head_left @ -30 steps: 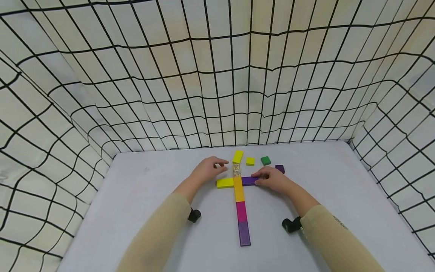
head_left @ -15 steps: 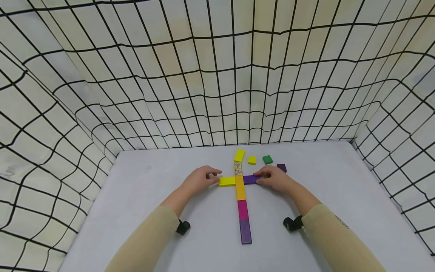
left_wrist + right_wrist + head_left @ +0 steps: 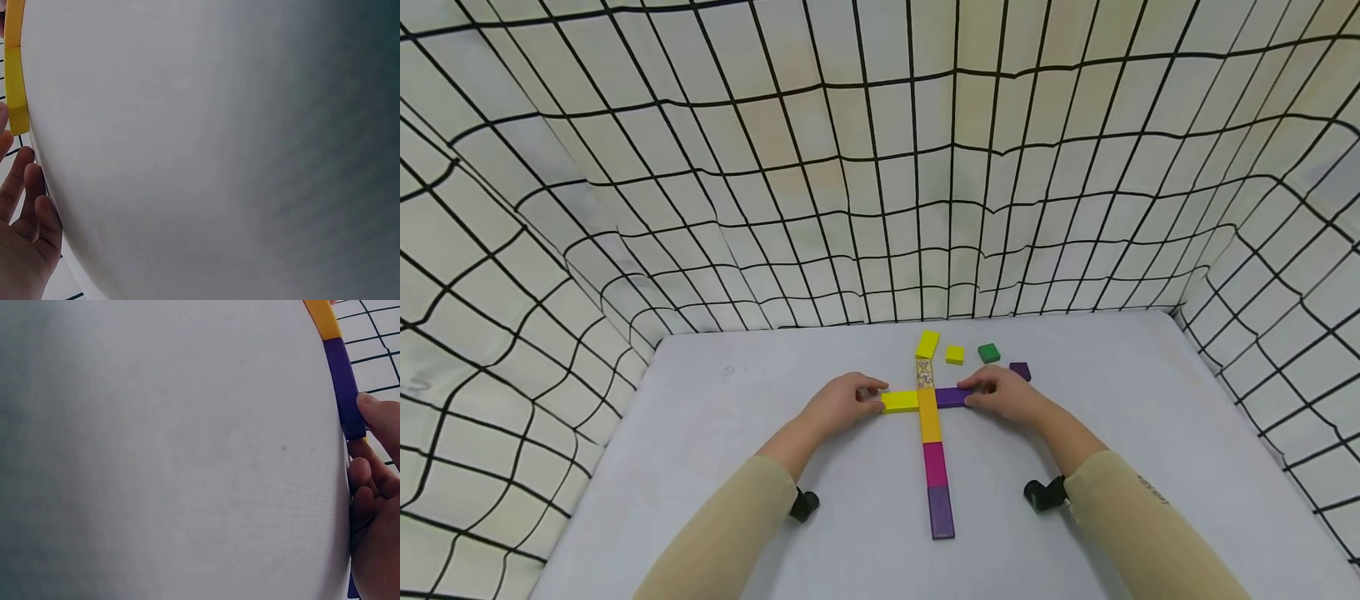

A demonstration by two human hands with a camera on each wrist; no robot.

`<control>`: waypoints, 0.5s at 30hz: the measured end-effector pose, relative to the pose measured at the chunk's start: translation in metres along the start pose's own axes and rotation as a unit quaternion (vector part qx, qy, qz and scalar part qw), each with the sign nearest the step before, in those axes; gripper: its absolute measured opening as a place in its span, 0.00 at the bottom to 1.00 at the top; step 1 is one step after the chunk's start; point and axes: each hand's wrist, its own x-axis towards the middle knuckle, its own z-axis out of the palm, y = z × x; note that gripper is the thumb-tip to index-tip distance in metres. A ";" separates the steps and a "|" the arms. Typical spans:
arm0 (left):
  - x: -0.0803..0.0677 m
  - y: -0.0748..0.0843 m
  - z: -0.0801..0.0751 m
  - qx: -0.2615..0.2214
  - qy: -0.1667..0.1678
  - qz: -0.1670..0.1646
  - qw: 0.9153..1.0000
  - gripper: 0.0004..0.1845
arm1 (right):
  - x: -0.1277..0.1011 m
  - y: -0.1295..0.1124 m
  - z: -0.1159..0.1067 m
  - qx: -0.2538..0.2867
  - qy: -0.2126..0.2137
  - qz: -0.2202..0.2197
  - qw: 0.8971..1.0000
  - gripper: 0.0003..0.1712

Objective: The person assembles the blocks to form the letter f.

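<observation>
My left hand [image 3: 842, 402] has its thumb and forefinger at the outer end of a flat yellow block [image 3: 899, 402]. In the left wrist view, the thumb overlaps that yellow block [image 3: 17, 94] while the other fingers curl beside it. Opposite, my right hand [image 3: 1009, 396] pinches the outer end of a dark purple block [image 3: 950, 397]; its thumb lies on the purple block [image 3: 344, 387] in the right wrist view. Both blocks meet the sides of an orange block [image 3: 929, 417], forming a cross. Below it run a magenta block [image 3: 935, 465] and a lighter purple block [image 3: 941, 512].
A patterned block [image 3: 924, 373] continues the column upward, with a tilted yellow block [image 3: 928, 343] at its top. Beyond my right hand lie a small yellow piece [image 3: 954, 355], a green piece [image 3: 988, 352] and a dark purple piece [image 3: 1020, 371]. Black netting [image 3: 917, 208] surrounds the white table [image 3: 715, 400].
My left hand has moved from above the yellow block down and left to its outer end. My right hand stays at the purple block. The blocks keep their arrangement.
</observation>
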 end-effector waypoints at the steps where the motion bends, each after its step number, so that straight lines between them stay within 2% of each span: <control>1: 0.000 0.000 0.000 -0.001 0.000 -0.001 1.000 0.18 | 0.000 0.000 0.000 -0.002 -0.001 0.000 1.000 0.16; 15: -0.002 0.000 -0.001 -0.011 -0.005 0.002 1.000 0.17 | 0.000 0.000 0.000 -0.007 -0.005 0.003 1.000 0.17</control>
